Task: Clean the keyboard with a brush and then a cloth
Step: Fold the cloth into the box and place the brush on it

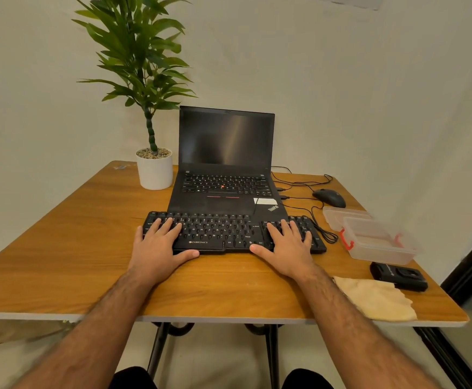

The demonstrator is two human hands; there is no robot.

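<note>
The left hand (pixel 159 245) lay flat and spread on the left end of the black keyboard (pixel 223 233), fingers over the keys, thumb along the front edge, holding nothing. The right hand (pixel 288 245) rested the same way, open and empty, on the right end over the number pad. The keyboard sat across the middle of the wooden tabletop (pixel 60 248), just in front of an open laptop (pixel 226 164) with a dark screen. A yellowish cloth (pixel 375 300) lay near the front right edge, beside the right forearm. Beyond it sat a small black device (pixel 399 276), a clear plastic box (pixel 378 242) with red clips, and a black mouse (pixel 329 197). A potted plant (pixel 154 167) stood left of the laptop.
</note>
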